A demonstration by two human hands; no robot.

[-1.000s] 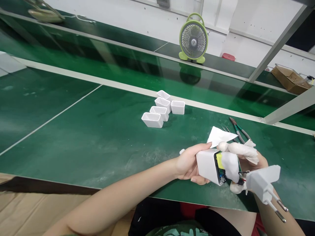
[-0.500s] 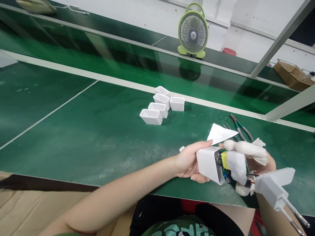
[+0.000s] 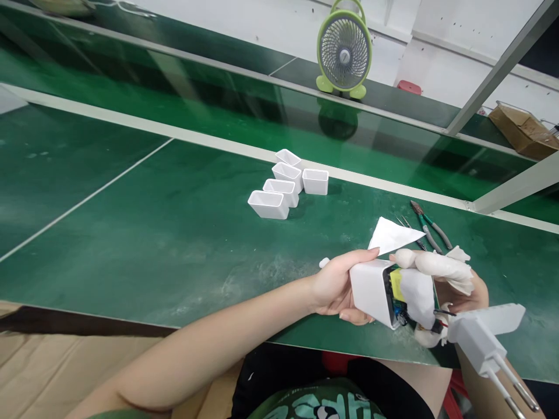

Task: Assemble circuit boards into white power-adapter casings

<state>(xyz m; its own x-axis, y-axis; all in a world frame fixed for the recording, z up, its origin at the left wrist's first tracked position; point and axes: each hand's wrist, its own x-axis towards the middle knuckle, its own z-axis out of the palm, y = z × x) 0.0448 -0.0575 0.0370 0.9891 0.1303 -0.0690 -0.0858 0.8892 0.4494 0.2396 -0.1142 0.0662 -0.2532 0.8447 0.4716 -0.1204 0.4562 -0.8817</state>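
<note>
The left hand (image 3: 336, 288) grips a white casing (image 3: 369, 291); the right hand (image 3: 449, 279) pinches the circuit board (image 3: 399, 297), only partly inserted. The plug cap (image 3: 480, 334) hangs unfitted, and five empty casings (image 3: 286, 189) wait far left.

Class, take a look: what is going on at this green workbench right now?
A person holds a white charger shell in the left hand. The right hand, with white finger covers, pushes a circuit board wrapped in white insulation into its open end. The plug cap with two pins dangles on wires beside it. Five empty shells, a white paper sheet and cutters lie on the bench.
</note>
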